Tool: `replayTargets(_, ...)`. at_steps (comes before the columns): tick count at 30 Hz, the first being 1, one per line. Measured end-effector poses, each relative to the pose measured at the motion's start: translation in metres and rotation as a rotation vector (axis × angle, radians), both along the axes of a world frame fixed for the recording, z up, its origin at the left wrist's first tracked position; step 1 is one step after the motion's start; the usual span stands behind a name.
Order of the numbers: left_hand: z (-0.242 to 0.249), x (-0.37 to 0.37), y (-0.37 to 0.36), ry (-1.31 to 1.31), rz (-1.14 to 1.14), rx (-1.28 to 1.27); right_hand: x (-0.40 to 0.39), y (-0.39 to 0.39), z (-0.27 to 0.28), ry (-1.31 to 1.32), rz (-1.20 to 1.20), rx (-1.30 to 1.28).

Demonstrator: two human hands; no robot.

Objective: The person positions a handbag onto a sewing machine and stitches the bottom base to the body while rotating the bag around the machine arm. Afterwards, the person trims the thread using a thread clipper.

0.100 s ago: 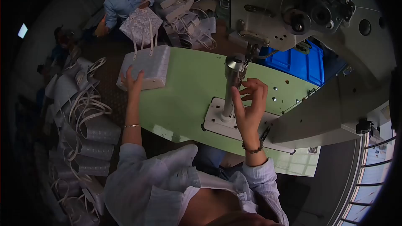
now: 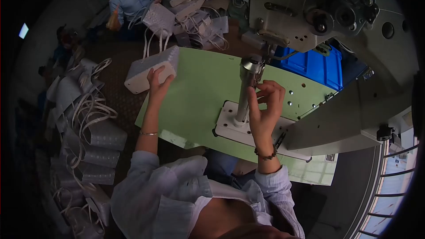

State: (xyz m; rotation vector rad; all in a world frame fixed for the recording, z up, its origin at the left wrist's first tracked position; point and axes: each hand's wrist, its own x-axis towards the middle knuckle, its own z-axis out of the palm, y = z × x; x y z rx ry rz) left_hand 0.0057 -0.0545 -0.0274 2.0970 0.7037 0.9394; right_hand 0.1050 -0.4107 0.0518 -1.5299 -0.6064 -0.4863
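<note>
A light grey handbag [image 2: 170, 57] with white handles lies tipped over at the far left corner of the green table. Its pale base faces me. My left hand [image 2: 160, 81] rests against that base, fingers spread and bent rather than wrapped round it. Beside the metal post of a sewing machine [image 2: 245, 102], my right hand [image 2: 267, 102] is raised with the thumb and curled fingers brought close together in a pinch. Whatever may be between those fingertips is too small to make out. The machine head [image 2: 305, 13] stands above and beyond this hand.
Grey handbags [image 2: 99, 159] are heaped along the left, more [image 2: 199, 22] behind the table. A co-worker [image 2: 133, 2] in a blue shirt is at the back, near a patterned bag [image 2: 158, 17]. A blue crate [image 2: 312, 68] sits behind the green table [image 2: 195, 88].
My left hand has shifted right and up from the handbag's side onto its base, and the bag has tipped away. The co-worker's patterned bag has moved. My right hand has barely moved.
</note>
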Motion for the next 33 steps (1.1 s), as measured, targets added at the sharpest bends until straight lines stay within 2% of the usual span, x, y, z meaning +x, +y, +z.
replayTargets(1, 0.008, 0.009, -0.024, 0.014, -0.102, -0.070, -0.001, 0.001, 0.002, 0.014, -0.013, 0.031)
replayTargets(2, 0.015, 0.018, -0.044, 0.012, -0.106, -0.077, -0.002, 0.003, 0.003, 0.028, -0.028, 0.063)
replayTargets(4, 0.024, 0.040, -0.085, 0.042, -0.273, -0.067, 0.004, -0.001, 0.007, 0.034, -0.010, 0.064)
replayTargets(5, 0.031, 0.045, -0.099, 0.046, -0.278, -0.071, 0.003, 0.001, 0.008, 0.070, 0.011, 0.092)
replayTargets(6, 0.039, 0.048, -0.111, 0.042, -0.343, -0.058, 0.001, 0.004, 0.005, 0.077, 0.006, 0.090)
replayTargets(8, 0.051, 0.052, -0.128, 0.038, -0.410, -0.045, 0.001, 0.009, -0.001, 0.149, 0.115, 0.255)
replayTargets(11, 0.058, 0.047, -0.147, 0.016, -0.511, -0.106, -0.002, 0.011, -0.001, 0.145, 0.123, 0.291)
replayTargets(15, 0.076, 0.036, -0.161, -0.120, -0.584, -0.105, -0.007, 0.013, -0.003, 0.107, 0.083, 0.239)
replayTargets(17, 0.092, 0.035, -0.168, -0.185, -0.597, -0.089, -0.018, 0.006, 0.004, 0.211, 0.205, 0.435)
replayTargets(19, 0.106, 0.034, -0.178, -0.369, -0.664, -0.023, -0.023, -0.003, 0.010, 0.192, 0.279, 0.461)
replayTargets(20, 0.112, 0.033, -0.183, -0.368, -0.663, -0.027, -0.026, -0.009, 0.015, 0.172, 0.350, 0.486)
replayTargets(23, 0.134, 0.033, -0.203, -0.433, -0.774, 0.097, -0.039, -0.031, 0.030, 0.202, 0.299, 0.351)
replayTargets(25, 0.151, 0.036, -0.218, -0.456, -0.821, 0.365, -0.036, -0.042, 0.035, 0.209, 0.309, 0.265)
replayTargets(26, 0.154, 0.038, -0.221, -0.455, -0.820, 0.359, -0.034, -0.045, 0.039, 0.196, 0.229, 0.103)
replayTargets(27, 0.157, 0.042, -0.223, -0.434, -0.856, 0.464, -0.033, -0.048, 0.042, 0.180, 0.150, -0.061)
replayTargets(28, 0.160, 0.045, -0.224, -0.414, -0.891, 0.570, -0.031, -0.050, 0.042, 0.179, 0.153, -0.066)
replayTargets(30, 0.163, 0.048, -0.231, -0.380, -0.839, 0.618, -0.026, -0.055, 0.045, 0.125, 0.202, -0.256)
replayTargets(33, 0.161, 0.052, -0.228, -0.384, -0.755, 0.688, -0.029, -0.063, 0.058, 0.120, 0.288, -0.302)
